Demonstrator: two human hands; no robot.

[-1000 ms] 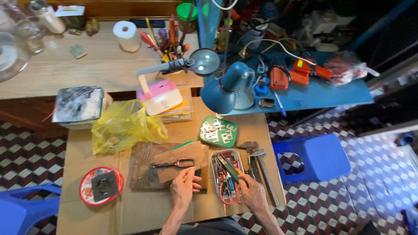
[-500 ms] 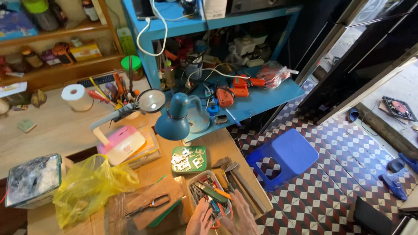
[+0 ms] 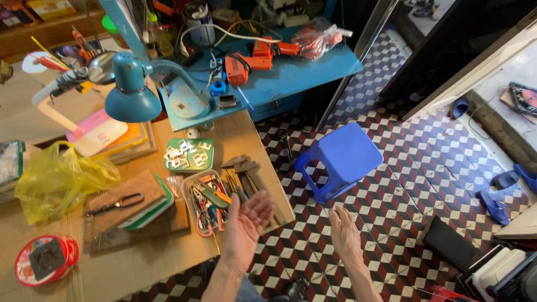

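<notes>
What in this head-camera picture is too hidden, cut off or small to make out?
- Left hand: open and empty; it covers part of the tool tray.
- Tools in the tray: too small and tangled to name each.
- Red tin: its dark contents are unclear.
- Yellow bag: contents hidden by the plastic.
- Right hand: its forearm is cut off by the bottom edge.

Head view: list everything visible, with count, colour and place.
lamp: one, teal, over the bench's back left
stool: one, blue, on the checkered floor right of the bench
tool tray: one, clear, full of mixed hand tools, bench front edge
green tray: one, holds small white parts, behind the tool tray
yellow bag: one, bench left
pliers: one, dark, on a brown board
red tin: one, round, bench front left
drill: one, orange, on the blue shelf
slippers: several, blue, far right floor
left hand: open, empty, by the tool tray
right hand: open, empty, over the floor
</notes>
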